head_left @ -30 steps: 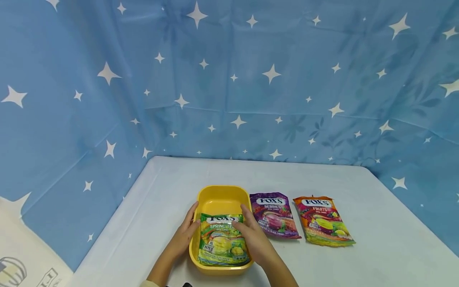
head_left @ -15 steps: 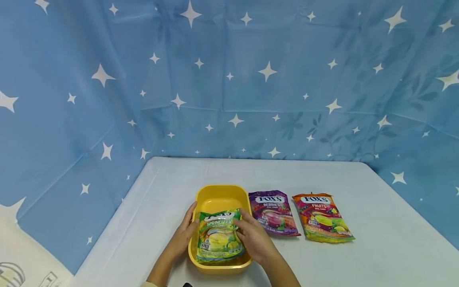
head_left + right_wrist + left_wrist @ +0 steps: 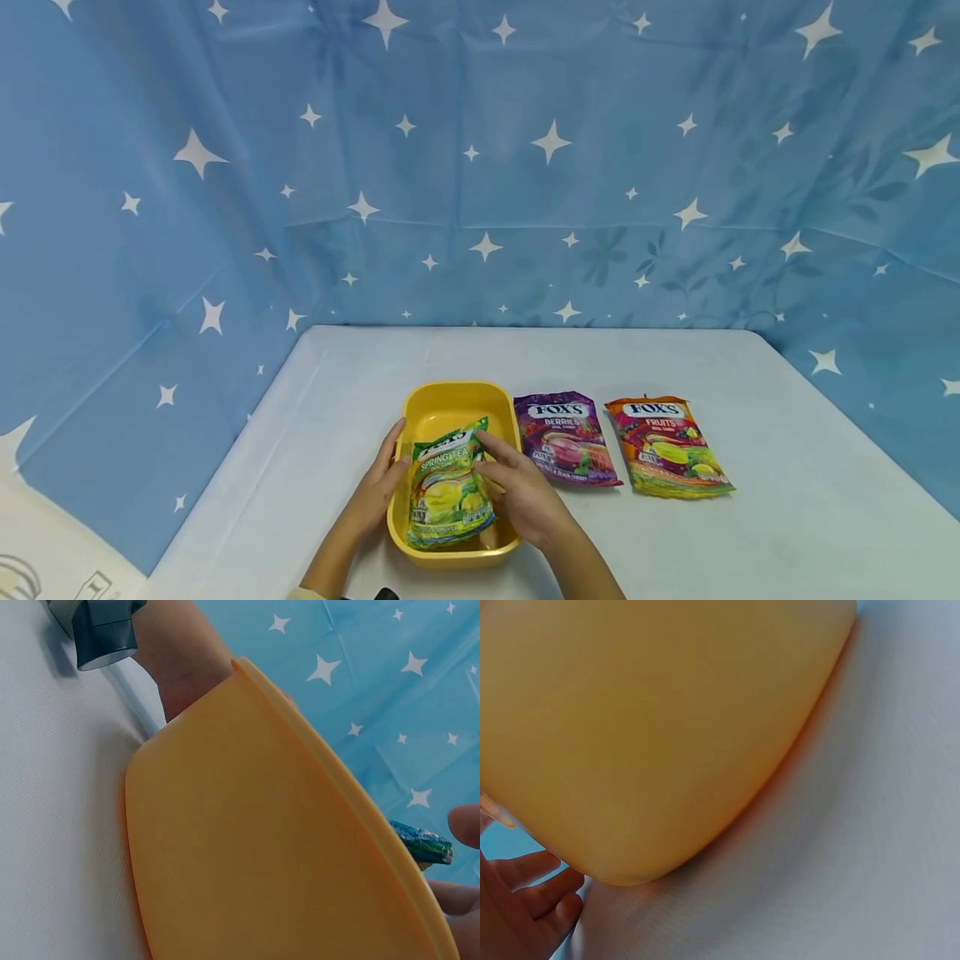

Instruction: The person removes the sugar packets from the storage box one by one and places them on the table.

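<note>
A green Spring Tea candy bag [image 3: 444,493] leans inside a yellow plastic tub [image 3: 450,561], its right side raised. My right hand [image 3: 531,498] reaches over the tub's right rim and pinches the bag's upper right edge between thumb and fingers. In the right wrist view, a shiny end of the bag [image 3: 424,844] shows above the rim, beside the thumb. My left hand [image 3: 373,493] holds the tub's left wall, thumb over the rim and fingers along the outside. The left wrist view shows those fingers [image 3: 540,881] at the tub's outer wall [image 3: 645,750].
A purple Berries candy bag [image 3: 567,442] lies just right of the tub. Farther right is an orange and red Fruits candy bag [image 3: 670,450]. The white table [image 3: 765,517] backs onto a blue curtain [image 3: 480,167] with white stars.
The green candy bag, flat in the tub a second ago, has turned counterclockwise and its right side has risen with my right hand. My left hand keeps its place on the tub.
</note>
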